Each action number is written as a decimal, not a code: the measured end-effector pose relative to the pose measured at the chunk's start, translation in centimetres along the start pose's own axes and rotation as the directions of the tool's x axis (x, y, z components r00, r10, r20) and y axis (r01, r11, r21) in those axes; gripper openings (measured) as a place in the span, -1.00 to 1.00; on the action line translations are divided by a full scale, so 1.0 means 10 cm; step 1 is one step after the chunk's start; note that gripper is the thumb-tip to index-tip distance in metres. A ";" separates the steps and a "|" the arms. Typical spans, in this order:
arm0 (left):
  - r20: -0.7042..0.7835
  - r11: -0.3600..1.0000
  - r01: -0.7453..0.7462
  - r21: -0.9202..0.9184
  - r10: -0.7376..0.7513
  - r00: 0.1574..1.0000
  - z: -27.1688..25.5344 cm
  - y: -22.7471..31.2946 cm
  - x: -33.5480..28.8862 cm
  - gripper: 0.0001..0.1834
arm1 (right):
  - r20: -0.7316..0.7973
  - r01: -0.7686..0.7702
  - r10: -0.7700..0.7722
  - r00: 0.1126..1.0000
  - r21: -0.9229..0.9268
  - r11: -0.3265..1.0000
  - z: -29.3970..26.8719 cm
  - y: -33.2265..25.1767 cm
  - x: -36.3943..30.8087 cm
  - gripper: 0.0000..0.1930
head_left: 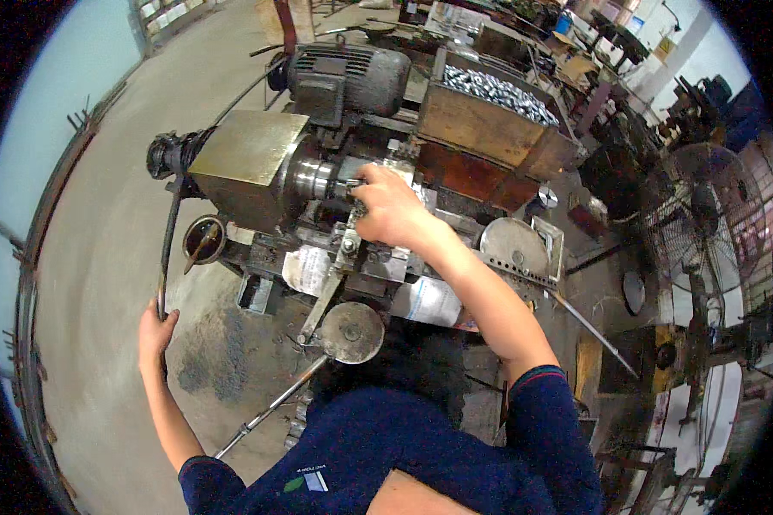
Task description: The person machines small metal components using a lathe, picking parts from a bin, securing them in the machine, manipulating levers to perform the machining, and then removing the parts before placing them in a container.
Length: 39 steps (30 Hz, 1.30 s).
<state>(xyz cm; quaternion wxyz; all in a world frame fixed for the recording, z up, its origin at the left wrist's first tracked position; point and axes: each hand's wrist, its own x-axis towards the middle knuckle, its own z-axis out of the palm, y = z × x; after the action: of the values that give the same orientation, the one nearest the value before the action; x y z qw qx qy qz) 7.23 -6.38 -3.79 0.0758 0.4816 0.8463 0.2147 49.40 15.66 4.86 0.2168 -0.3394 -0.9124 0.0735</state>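
Note:
My left hand [155, 333] is wrapped round the lower end of a long dark lever [173, 236], which rises to the left end of a small lathe's headstock [247, 148]. Over the middle of the machine, my right hand [388, 208] has its fingers bent in beside the shiny round spindle [314, 179]. Whatever lies between those fingertips is too small and covered to make out. Just below the right hand sits a steel tool post [349, 245]. A round metal handwheel [352, 333] with a rod stands nearer to me.
A finned electric motor [352, 79] sits behind the headstock. To its right, a rusty metal bin [481, 129] holds many small shiny metal parts. A cup with a brush [204, 239] hangs at the left; a round plate [514, 246] and a fan [704, 206] are on the right.

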 end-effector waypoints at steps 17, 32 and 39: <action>-0.053 0.996 0.067 0.058 -0.064 0.997 0.00 -0.05 -0.13 -0.65 | 0.297 0.029 0.105 0.949 -0.414 0.910 0.45 -0.12 0.52 -0.68; -0.108 0.993 0.047 0.112 -0.034 0.994 0.08 -0.16 -0.08 -0.67 | 0.134 -0.329 0.312 0.941 0.127 0.936 0.60 0.00 0.64 -0.63; -0.133 0.745 0.103 0.660 -0.019 0.991 -0.37 -1.03 0.59 -0.91 | 0.111 -0.309 0.305 0.946 0.028 0.951 0.49 -0.21 0.66 -0.68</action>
<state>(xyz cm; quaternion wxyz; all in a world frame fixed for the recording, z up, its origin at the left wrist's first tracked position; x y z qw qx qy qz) -5.20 -7.06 -4.50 -0.1438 0.4357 0.8853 -0.0751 41.57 18.45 3.37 0.1618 -0.4679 -0.8567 0.1449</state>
